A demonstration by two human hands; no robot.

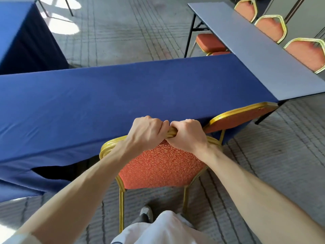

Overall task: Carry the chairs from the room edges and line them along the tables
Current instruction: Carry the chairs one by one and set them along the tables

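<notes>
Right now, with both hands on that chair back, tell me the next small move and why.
Probably let go, perhaps after squaring it. The left hand and right hand grip the chair by its top rail, its back is at the edge of the blue-clothed table, and the neighbouring chair stands tucked in beside it.

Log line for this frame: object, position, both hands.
chair: at blue-clothed table, beside second chair | left hand: grips top rail | right hand: grips same rail

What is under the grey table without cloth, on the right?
Under the grey table, near its far end, show its black legs and orange chair seats. The tabletop covers whatever stands under the rest of it.
</notes>
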